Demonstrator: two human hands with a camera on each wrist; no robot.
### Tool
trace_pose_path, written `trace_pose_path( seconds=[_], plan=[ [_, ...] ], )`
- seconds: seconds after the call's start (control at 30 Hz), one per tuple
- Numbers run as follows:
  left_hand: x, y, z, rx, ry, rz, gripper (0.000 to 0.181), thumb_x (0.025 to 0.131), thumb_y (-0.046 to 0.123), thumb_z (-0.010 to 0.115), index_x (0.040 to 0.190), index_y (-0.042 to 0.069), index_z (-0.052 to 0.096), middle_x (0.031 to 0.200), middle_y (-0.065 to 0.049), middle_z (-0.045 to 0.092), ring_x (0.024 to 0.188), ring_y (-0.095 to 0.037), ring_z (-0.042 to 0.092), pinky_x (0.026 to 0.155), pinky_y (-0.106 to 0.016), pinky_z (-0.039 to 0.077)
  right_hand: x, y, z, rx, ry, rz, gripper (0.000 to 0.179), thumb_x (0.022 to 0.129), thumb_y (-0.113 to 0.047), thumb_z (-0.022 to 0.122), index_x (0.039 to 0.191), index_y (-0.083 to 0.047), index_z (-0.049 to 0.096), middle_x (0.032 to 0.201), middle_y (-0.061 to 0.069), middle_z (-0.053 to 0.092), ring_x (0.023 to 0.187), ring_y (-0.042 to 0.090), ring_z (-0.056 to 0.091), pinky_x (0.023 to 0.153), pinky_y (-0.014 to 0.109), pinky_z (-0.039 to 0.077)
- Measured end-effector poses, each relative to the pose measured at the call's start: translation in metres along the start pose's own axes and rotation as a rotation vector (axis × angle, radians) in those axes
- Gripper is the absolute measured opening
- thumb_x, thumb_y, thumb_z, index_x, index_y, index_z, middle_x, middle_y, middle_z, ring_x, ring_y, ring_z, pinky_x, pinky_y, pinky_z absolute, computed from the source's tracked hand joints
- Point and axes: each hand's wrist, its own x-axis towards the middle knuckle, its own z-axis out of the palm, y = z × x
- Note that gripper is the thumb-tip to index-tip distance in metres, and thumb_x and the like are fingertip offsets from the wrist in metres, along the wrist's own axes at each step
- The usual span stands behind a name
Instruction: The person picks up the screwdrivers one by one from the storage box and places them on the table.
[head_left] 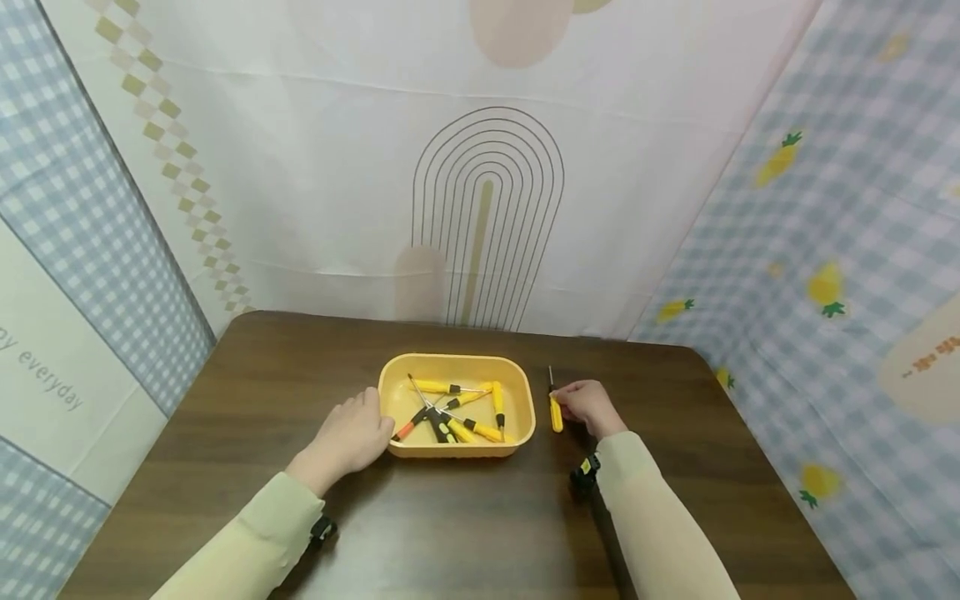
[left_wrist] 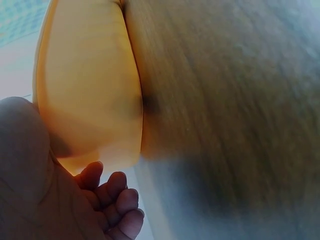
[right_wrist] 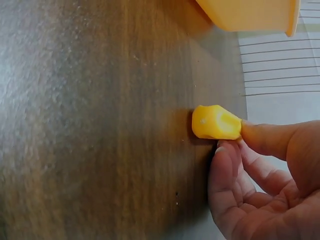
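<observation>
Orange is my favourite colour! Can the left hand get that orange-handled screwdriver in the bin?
Probably yes. The left hand holds the yellow bin at its left end, close by the orange-handled screwdriver. The open top leaves the way free; the hand would likely have to let go and clear the rim.

The basket (head_left: pixel 459 451) and screwdriver handle (right_wrist: pixel 215 123) look smooth plastic, the tabletop (head_left: pixel 450 525) glossy wood, the backdrop (head_left: pixel 322 183) matt cloth.

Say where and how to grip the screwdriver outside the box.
Probably best by its thick yellow handle, from the right, where the right hand pinches it: the handle points toward the person, the thin shaft away, and the box stands on the left.
</observation>
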Motion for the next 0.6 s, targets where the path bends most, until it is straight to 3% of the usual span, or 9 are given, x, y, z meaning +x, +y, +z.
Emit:
trace_pose_path(
  seconds=[0.13,0.27,0.43,0.6],
  plan=[
    [0.001,0.000,-0.003,-0.005,-0.006,0.011,0.030,0.092,0.024,0.047,0.102,-0.004,0.048,0.080,-0.009,0.049,0.075,-0.026,0.052,0.073,-0.047,0.043,0.000,-0.003,-0.003,0.019,-0.027,0.010,0.022,0.092,-0.016,0.065,0.102,0.003,0.070,0.095,0.014,0.066,0.074,0.022,0.063,0.067,0.033,0.055],
    [0.000,0.002,-0.004,-0.008,-0.006,0.007,0.031,0.091,0.025,0.048,0.103,-0.005,0.048,0.080,-0.009,0.050,0.074,-0.026,0.051,0.073,-0.047,0.043,-0.003,-0.003,-0.010,0.024,-0.031,-0.004,0.028,0.093,-0.022,0.065,0.106,0.003,0.067,0.100,0.015,0.064,0.081,0.025,0.063,0.073,0.036,0.055],
    [-0.001,0.002,-0.006,-0.003,-0.007,0.012,0.033,0.092,0.024,0.047,0.104,-0.006,0.047,0.082,-0.011,0.050,0.075,-0.027,0.052,0.073,-0.048,0.043,-0.012,-0.010,-0.018,0.019,0.003,-0.080,0.037,0.093,-0.029,0.065,0.115,0.001,0.060,0.112,0.017,0.060,0.096,0.031,0.062,0.081,0.041,0.053],
    [-0.001,0.002,-0.005,-0.007,-0.003,0.015,0.033,0.092,0.024,0.047,0.104,-0.006,0.048,0.080,-0.010,0.049,0.074,-0.027,0.050,0.073,-0.048,0.042,-0.025,-0.030,-0.016,0.083,-0.019,-0.183,0.044,0.091,-0.033,0.067,0.121,-0.002,0.057,0.119,0.017,0.058,0.106,0.036,0.060,0.084,0.045,0.051]
  ],
)
